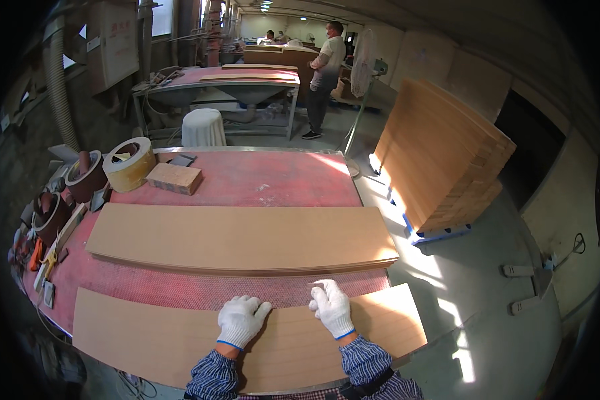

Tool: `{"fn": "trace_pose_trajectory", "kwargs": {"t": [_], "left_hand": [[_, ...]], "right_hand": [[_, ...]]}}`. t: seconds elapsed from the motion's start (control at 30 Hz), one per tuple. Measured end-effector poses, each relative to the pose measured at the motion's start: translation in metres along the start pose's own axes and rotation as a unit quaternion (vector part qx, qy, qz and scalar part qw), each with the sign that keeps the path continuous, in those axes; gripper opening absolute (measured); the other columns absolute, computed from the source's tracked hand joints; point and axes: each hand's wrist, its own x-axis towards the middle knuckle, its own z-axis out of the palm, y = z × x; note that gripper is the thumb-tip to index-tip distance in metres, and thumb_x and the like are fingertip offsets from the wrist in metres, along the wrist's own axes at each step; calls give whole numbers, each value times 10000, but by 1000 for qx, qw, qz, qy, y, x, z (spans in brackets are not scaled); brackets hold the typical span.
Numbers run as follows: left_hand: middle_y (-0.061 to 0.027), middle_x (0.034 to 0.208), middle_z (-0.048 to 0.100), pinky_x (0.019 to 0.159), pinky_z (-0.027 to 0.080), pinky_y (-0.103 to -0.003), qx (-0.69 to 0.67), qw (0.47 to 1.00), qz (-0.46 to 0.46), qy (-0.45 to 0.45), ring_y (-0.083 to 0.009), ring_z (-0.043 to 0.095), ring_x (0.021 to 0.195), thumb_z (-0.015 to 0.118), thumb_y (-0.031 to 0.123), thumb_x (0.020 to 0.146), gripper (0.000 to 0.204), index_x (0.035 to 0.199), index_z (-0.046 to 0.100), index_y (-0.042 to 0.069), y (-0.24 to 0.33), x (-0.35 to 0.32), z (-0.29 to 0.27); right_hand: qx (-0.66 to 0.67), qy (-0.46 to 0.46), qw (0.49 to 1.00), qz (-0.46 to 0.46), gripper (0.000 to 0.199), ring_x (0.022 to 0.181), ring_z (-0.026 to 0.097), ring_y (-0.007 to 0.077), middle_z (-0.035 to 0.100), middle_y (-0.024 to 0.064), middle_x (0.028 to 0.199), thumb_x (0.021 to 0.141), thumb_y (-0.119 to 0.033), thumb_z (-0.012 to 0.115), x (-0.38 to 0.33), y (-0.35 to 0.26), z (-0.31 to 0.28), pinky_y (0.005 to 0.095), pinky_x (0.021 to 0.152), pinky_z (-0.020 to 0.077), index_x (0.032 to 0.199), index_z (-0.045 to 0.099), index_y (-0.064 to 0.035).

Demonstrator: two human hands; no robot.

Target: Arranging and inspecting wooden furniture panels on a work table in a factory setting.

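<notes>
A long pale wooden board point(153, 333) lies across the near side of the red work table. My left hand point(242, 321), in a white knit glove with a blue cuff edge, rests on the board at its far edge, thumb apart from the fingers. Over the right half of that board is my right hand point(331, 309), gloved alike, its fingers curled in a pinch. A thin sliver shows at the fingertips, too small to name. Beyond both hands, a stack of long tan boards point(240, 235) lies parallel to the near one.
Tape and abrasive rolls point(129, 165), a brick-like block point(175, 179) and hand tools point(43, 267) crowd the table's left side. Boards are piled on a blue pallet point(440, 235) to the right. A standing fan point(363, 67) and a person point(327, 70) are farther back, near another table point(180, 77).
</notes>
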Motion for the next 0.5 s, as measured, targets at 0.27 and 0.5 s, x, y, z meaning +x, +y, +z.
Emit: {"fn": "trace_pose_trajectory", "kwargs": {"t": [0.27, 0.5], "left_hand": [[-115, 805, 686, 760, 523, -449, 6, 1000, 11, -2, -331, 642, 841, 621, 439, 911, 383, 796, 737, 93, -6, 1, 8], [-127, 737, 671, 701, 523, -460, -1, 998, 40, 49, -332, 646, 746, 620, 426, 909, 417, 700, 687, 72, -4, 0, 7]], "right_hand": [[22, -9, 1000, 3, 201, 512, 511, 45, 605, 13, 662, 984, -189, 587, -1, -1, 0, 224, 463, 428, 1129, 600, -51], [28, -13, 1000, 2, 195, 527, 520, 44, 608, 11, 673, 985, -182, 584, 1, 4, -1, 221, 465, 429, 1133, 604, -57]]}}
